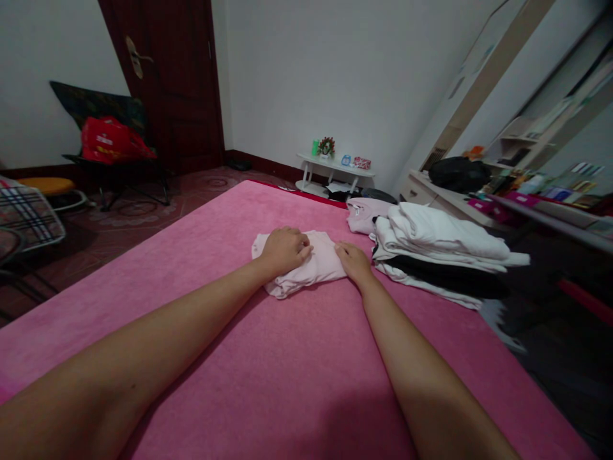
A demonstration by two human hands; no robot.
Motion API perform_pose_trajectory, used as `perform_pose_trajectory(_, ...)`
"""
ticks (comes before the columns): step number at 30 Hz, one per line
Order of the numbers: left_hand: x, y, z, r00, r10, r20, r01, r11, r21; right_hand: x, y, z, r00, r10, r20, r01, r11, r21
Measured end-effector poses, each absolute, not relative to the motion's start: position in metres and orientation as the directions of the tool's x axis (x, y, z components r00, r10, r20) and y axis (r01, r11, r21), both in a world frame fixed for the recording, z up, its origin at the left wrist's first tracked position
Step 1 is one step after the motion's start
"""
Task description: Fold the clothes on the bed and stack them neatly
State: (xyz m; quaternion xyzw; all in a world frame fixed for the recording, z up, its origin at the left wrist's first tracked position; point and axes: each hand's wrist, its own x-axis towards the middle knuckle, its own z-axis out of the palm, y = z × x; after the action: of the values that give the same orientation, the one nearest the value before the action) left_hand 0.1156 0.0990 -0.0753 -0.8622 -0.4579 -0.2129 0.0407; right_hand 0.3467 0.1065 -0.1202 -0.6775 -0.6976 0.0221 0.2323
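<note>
A folded pale pink garment [318, 255], perhaps a shirt, lies as a small bundle on the pink bed cover [297, 358]. My left hand [286, 249] rests on top of its left half, palm down, with the fingers slightly bent over the cloth. At the garment's right edge, my right hand [353, 260] touches the fabric with its fingers stretched out. Its thumb is hard to make out. Close by on the right sits a stack of folded white clothes [440, 233] with a black garment [445, 275] between layers. Another folded pale pink garment [368, 214] is just behind.
Beyond the bed stands a small white table [335, 165] with a potted plant [326, 147]. On the left, a red bag [112, 140] lies on a folding chair [90, 99] near a dark door [172, 76]. A cluttered dresser [431, 191] with a mirror is at right.
</note>
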Motion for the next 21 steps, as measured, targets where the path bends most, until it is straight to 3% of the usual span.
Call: perform_pose_trajectory(21,0.1163,0.0992,-0.0752,0.492,0.773,0.401,0.806,-0.578,0.126,0.3456,0.1066,-0.1178,0.004,0.958,0.288,0.936,0.098,-0.338)
